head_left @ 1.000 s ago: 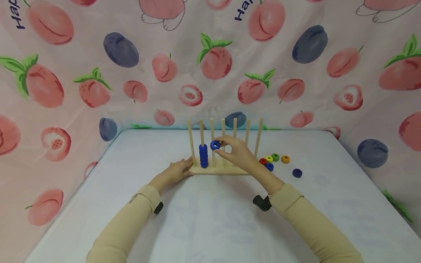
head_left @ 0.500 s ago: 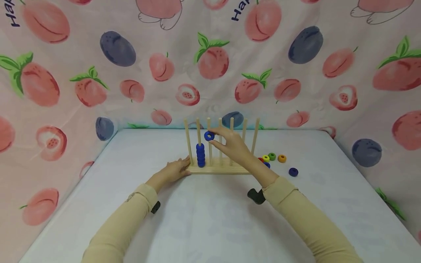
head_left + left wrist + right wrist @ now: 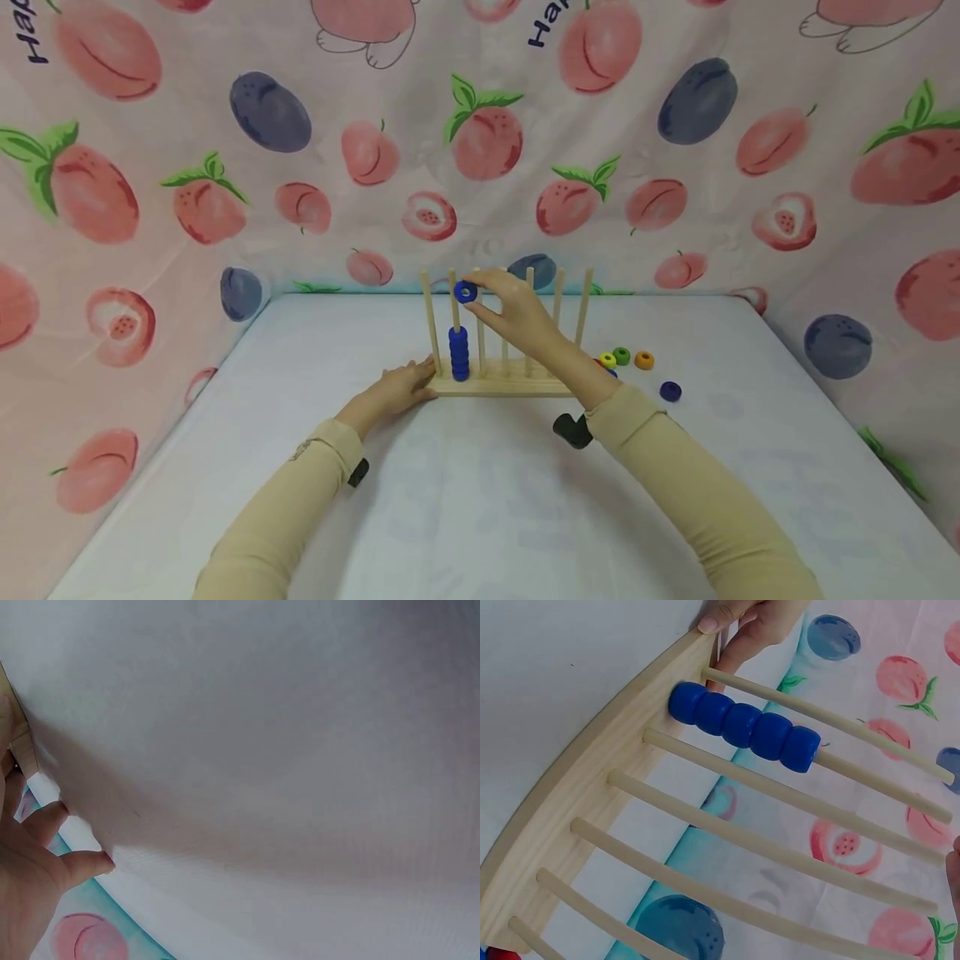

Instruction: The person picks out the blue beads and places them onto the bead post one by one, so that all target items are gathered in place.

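Observation:
My right hand (image 3: 521,317) pinches a blue ring bead (image 3: 459,295) between thumb and fingers, close to the top of the second peg from the left. That peg of the wooden peg rack (image 3: 502,387) carries a stack of several blue beads (image 3: 740,725); the other pegs are bare. At the rack's left end, my left hand (image 3: 393,390) grips the base, thumb (image 3: 718,616) at the front edge and fingers behind the end. In the left wrist view, the left hand (image 3: 30,874) has its other fingers spread down to the tabletop. Only a sliver of the right hand shows in the right wrist view.
Right of the rack lie loose beads: yellow (image 3: 608,361), green (image 3: 621,357), orange (image 3: 644,360) and dark blue (image 3: 671,391). Red and blue ones are partly hidden behind the right forearm. A fruit-printed cloth (image 3: 480,208) stands behind the white table (image 3: 465,500).
My right hand has risen and moved left with the blue bead, from beside the third peg to near the top of the second. The left hand stays at the rack's end.

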Demonstrator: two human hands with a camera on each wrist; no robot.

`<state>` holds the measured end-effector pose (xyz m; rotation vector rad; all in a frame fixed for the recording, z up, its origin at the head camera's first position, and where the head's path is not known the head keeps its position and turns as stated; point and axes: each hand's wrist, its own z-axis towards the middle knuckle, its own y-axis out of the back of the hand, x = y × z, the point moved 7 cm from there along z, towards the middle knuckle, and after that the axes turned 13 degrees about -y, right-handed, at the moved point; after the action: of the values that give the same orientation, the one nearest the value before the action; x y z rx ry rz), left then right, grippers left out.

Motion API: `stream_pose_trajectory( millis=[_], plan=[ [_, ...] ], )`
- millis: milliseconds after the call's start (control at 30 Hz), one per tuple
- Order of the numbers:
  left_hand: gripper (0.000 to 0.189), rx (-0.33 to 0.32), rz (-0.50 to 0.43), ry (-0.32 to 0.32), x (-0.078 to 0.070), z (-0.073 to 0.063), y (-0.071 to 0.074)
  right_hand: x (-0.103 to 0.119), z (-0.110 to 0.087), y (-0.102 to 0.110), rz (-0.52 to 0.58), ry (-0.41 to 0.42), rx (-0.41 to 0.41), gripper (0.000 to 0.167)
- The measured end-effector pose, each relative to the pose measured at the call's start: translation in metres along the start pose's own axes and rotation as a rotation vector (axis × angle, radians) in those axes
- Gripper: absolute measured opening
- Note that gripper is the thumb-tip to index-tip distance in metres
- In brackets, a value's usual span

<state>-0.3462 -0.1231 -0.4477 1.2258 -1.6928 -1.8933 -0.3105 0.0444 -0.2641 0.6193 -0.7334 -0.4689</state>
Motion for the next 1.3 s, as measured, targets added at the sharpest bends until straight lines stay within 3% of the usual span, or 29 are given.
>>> stream_pose_trajectory(
  millis=[700, 1133, 1300],
  plan=[
    [0.059, 0.003, 0.001, -0.005, 0.001, 0.0, 0.0, -0.003, 0.026, -0.003, -0.06, -0.084, -0.031, 0.038],
    [0.06, 0.023, 0.001, 0.002, 0.002, -0.001, 0.001, -0.009, 0.045, -0.013, 0.072, -0.165, 0.089, 0.04],
    [0.061, 0.033, -0.016, -0.005, 0.001, 0.0, 0.002, -0.011, 0.047, -0.014, 0.056, -0.198, 0.121, 0.039]
  ],
)
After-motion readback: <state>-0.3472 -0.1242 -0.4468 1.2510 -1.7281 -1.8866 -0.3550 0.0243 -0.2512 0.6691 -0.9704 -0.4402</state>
